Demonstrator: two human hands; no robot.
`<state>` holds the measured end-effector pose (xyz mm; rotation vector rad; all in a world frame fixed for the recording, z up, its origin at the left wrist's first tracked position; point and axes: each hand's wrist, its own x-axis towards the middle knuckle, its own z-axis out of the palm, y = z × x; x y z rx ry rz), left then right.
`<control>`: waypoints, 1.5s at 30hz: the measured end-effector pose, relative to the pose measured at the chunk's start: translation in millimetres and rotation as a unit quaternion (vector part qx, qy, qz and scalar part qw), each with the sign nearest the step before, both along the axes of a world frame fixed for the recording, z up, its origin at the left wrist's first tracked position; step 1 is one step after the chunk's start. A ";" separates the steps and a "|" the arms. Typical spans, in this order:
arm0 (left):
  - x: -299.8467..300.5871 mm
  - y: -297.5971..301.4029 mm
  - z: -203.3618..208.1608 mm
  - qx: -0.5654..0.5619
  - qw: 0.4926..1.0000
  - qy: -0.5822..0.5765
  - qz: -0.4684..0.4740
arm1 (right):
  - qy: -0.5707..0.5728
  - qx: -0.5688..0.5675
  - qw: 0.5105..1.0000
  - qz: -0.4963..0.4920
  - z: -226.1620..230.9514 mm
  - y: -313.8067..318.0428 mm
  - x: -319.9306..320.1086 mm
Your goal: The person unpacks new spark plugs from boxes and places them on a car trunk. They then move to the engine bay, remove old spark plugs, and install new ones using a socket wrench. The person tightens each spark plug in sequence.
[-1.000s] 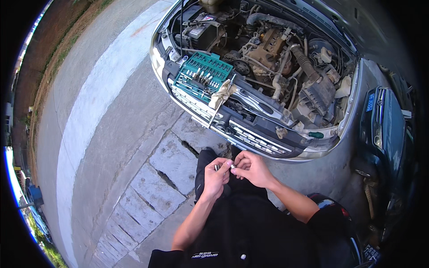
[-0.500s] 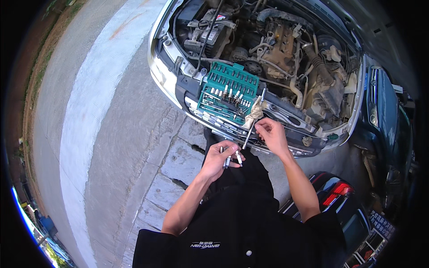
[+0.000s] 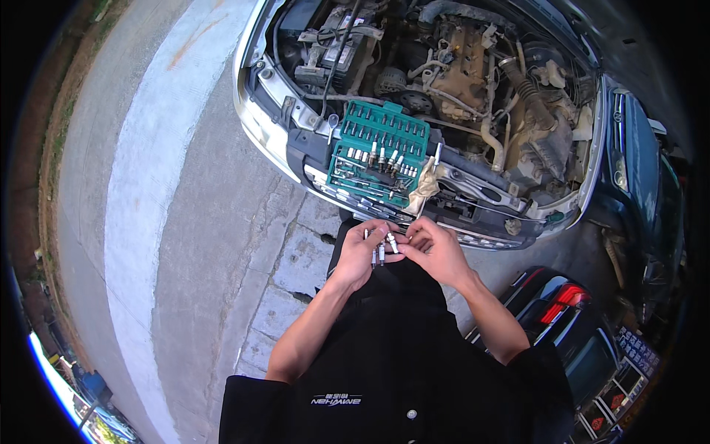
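Note:
Several white-bodied spark plugs (image 3: 381, 251) are gathered in my left hand (image 3: 358, 259), whose fingers curl round them in front of my body. My right hand (image 3: 435, 255) has come up against it. Its thumb and fingertips pinch the spark plug (image 3: 393, 241) nearest to it, partly hidden by the fingers. Just beyond the hands, a green socket set case (image 3: 386, 118) lies open across the car's front edge. More spark plugs (image 3: 381, 158) rest on the tools inside it. Beside the case's right corner lies a crumpled beige cloth (image 3: 424, 186), with a metal rod end (image 3: 438, 153) showing above it.
The car's open engine bay (image 3: 458, 81) spreads out beyond the case, with a battery (image 3: 336, 55) at left. A ratchet (image 3: 333, 126) lies left of the case. A dark car (image 3: 569, 318) stands at lower right, a blue-green car (image 3: 640, 155) farther right.
My right hand has left the metal rod by the cloth and moved left and down to the spark plugs. The rod's lower length no longer shows. My left hand stays nearly in place.

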<state>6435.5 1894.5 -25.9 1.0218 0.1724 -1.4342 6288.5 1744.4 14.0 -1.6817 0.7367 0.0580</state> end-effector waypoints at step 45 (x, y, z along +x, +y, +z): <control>14.4 -265.1 38.1 -0.206 0.952 0.222 0.048 | 0.094 -0.353 0.929 -0.053 -278.6 -572.3 100.9</control>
